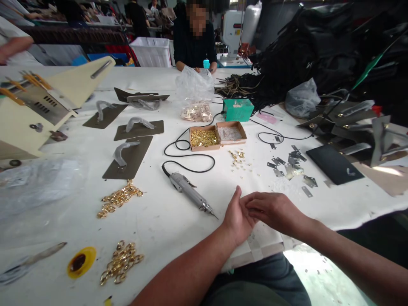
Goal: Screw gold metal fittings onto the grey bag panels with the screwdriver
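Note:
My left hand (237,217) is turned palm up at the near table edge, thumb raised and apart. Its other fingers are mostly behind my right hand (273,209), which reaches across with bent fingers pressed together against the left palm. Anything small between the two is hidden. Just left of them lies a grey electric screwdriver (189,191), its bit pointing toward my left hand. Beyond the hands are loose gold fittings (236,156) and flat dark metal plates (291,161). Small gold pieces fill a cardboard box (204,148) beside a second box (231,142).
Gold ring fittings (119,197) lie in two piles at left, near brown panels with wrapped handles (127,157). A green power box (238,109) and its cable stand behind. A black panel (334,165) lies at right. Across the table sits another person (195,42).

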Available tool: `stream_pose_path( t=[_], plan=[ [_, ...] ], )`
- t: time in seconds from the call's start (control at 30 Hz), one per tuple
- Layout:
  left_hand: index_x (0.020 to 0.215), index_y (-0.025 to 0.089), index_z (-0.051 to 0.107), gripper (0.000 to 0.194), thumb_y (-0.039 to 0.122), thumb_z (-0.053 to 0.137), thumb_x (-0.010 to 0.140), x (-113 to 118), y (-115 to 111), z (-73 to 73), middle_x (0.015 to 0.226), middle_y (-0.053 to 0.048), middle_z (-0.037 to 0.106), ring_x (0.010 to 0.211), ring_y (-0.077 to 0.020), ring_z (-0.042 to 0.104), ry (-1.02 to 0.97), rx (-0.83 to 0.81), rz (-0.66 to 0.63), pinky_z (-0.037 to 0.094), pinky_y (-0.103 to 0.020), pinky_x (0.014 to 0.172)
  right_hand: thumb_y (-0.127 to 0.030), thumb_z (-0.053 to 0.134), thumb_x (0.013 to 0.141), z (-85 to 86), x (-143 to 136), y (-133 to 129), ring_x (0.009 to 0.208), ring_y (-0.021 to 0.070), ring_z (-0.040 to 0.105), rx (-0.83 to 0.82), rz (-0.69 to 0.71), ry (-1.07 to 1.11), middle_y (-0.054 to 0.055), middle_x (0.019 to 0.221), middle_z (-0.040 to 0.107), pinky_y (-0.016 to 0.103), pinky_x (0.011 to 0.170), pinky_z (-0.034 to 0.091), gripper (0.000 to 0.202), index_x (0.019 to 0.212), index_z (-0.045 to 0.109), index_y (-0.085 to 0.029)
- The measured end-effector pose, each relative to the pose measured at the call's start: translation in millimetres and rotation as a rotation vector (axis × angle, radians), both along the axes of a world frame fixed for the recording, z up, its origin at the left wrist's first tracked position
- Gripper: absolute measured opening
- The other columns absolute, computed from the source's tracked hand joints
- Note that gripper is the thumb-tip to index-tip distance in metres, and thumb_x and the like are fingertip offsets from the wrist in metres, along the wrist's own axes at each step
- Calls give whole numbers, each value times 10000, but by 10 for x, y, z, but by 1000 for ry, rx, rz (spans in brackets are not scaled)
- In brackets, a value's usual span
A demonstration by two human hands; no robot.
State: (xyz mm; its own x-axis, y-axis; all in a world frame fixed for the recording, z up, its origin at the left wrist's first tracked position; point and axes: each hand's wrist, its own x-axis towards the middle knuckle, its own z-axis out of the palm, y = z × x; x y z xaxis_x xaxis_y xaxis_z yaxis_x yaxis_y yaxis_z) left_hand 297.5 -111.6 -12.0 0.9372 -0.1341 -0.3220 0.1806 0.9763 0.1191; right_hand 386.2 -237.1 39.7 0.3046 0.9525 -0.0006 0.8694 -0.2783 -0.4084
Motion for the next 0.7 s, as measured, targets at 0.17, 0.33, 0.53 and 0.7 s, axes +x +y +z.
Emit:
stream_pose_path(
  t=[0.17,0.33,0.53,0.7],
  plan=[
    [1064,20,752,721,610,338,1047,2,6,6,822,-127,722,681,-171,614,35,9,5,457,-275,696,-131,575,948,21,46,61,905,181,735,-76,84,-87,12,1008,780,271,766,516,210,889,750,-229],
    [985,38,743,678,591,354,1051,7,-8,18,785,-111,706,664,-167,623,71,-36,45,502,-300,743,-247,509,1018,87,88,97,809,167,700,-114,6,-46,25,918,739,272,712,478,235,978,740,-238],
    [1072,32,711,641,621,469,1002,-8,-2,71,1058,-212,754,934,-288,740,205,25,3,537,-394,905,-395,575,965,91,639,322,774,153,656,43,-407,146,8,917,740,271,725,468,214,935,718,-239],
    [1116,30,695,627,608,480,1001,-8,8,100,1087,-215,754,965,-310,750,226,38,-6,540,-400,908,-403,586,920,-78,1249,716,837,172,651,-44,-548,161,20,961,749,269,761,463,246,951,748,-222]
  ],
)
